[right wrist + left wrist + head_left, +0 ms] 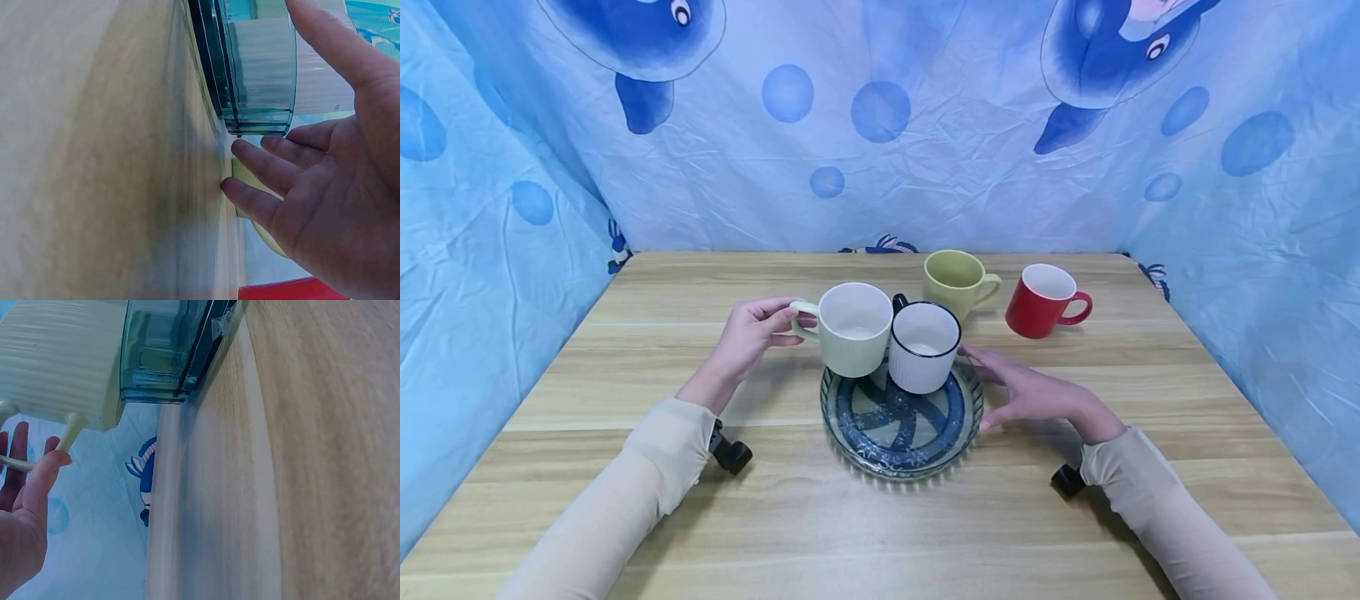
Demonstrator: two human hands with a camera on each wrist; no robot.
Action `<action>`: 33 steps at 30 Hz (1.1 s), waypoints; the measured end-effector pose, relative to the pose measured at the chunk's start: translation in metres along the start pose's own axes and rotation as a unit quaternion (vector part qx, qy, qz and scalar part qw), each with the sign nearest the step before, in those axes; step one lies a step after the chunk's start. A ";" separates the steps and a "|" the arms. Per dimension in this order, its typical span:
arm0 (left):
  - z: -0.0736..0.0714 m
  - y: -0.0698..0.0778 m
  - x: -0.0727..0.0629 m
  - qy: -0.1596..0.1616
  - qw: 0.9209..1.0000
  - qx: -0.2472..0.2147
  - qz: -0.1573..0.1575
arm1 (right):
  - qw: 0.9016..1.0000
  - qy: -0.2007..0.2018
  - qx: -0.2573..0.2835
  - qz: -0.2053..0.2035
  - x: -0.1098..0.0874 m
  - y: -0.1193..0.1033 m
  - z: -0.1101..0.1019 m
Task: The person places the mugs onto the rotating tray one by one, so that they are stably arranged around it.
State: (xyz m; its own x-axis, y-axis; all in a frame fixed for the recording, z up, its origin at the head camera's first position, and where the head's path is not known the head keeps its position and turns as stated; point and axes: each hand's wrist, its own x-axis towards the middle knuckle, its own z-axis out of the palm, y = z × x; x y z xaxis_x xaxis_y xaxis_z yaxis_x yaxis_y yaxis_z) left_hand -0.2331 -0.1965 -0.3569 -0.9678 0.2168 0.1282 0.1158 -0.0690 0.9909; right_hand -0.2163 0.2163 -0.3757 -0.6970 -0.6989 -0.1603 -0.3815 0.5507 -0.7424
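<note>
My left hand grips the handle of a pale green mug, which shows ribbed sides in the left wrist view. The mug is over the far-left rim of a blue-patterned glass dish; whether its base touches the dish is hidden. Inside the dish, toward the back, stands a white mug with a black rim, right beside the green one. My right hand is at the dish's right edge, fingers spread and thumb apart, holding nothing. In the right wrist view its fingertips are close to the glass wall.
Behind the dish stands a yellow-green mug, its handle to the right. A red mug with a white inside is at the back right. The wooden table ends at a blue fabric backdrop.
</note>
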 end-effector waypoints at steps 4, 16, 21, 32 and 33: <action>0.002 0.001 0.001 0.003 1.000 0.004 -0.006 | 1.000 0.013 -0.015 -0.007 0.000 0.000 -0.001; 0.008 0.002 0.004 0.003 1.000 -0.007 -0.014 | 0.998 0.036 -0.042 -0.022 0.000 -0.002 -0.004; 0.008 0.001 0.005 0.001 1.000 -0.007 -0.015 | 0.998 0.039 -0.035 -0.018 0.000 -0.002 -0.006; 0.013 0.002 0.005 0.000 1.000 -0.001 -0.012 | 0.997 0.039 -0.042 -0.044 0.002 -0.003 -0.002; 0.013 0.002 0.005 -0.001 1.000 -0.002 -0.012 | 0.997 0.039 -0.047 -0.044 0.001 -0.003 -0.002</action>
State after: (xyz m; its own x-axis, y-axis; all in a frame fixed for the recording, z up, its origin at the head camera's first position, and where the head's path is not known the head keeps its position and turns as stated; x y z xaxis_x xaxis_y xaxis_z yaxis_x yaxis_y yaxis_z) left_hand -0.2343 -0.1826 -0.3534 -0.9696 0.2210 0.1050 0.0922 -0.0677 0.9934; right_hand -0.2170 0.2146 -0.3728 -0.7021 -0.7108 -0.0429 -0.4965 0.5318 -0.6861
